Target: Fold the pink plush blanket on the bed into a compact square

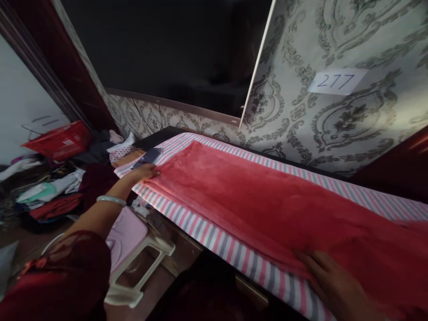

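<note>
A red fleece cloth (267, 200) lies spread along a table covered by a pink, white and grey striped sheet (200, 232). My left hand (143, 171) stretches out to the cloth's far left end and rests on its edge, fingers flat; a pale bangle sits on that wrist. My right hand (334, 285) presses flat on the cloth's near edge at the lower right, fingers spread. Neither hand clearly grips the cloth.
A dark phone-like object (149, 157) lies on the table's left end. A pale pink stool (133, 249) stands under my left arm. Piled clothes (50, 191) and a red basket (56, 140) fill the floor at left. Patterned wall with a label reading 277 (336, 81).
</note>
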Demonstrator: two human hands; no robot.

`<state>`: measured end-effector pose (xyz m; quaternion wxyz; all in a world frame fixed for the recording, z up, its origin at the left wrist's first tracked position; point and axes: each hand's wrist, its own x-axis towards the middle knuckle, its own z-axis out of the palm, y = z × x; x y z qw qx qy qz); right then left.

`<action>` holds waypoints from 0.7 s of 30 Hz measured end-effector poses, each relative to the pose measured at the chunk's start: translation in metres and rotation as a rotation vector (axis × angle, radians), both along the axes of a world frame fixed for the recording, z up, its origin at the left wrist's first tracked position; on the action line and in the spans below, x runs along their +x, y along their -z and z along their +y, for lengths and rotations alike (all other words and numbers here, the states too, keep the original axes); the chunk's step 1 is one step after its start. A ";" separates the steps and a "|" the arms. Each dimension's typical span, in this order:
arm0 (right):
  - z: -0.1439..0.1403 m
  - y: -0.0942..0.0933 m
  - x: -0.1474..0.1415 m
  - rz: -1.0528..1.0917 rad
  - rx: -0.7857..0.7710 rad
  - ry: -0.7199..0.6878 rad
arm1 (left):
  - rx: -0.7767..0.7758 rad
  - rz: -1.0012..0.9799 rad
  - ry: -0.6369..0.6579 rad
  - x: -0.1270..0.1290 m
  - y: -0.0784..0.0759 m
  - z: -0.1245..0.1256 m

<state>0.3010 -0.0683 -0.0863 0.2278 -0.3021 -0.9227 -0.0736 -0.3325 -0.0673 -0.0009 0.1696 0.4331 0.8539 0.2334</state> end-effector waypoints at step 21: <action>0.006 -0.027 -0.076 -0.105 -0.108 -0.071 | 0.026 0.168 -0.021 0.011 0.031 -0.026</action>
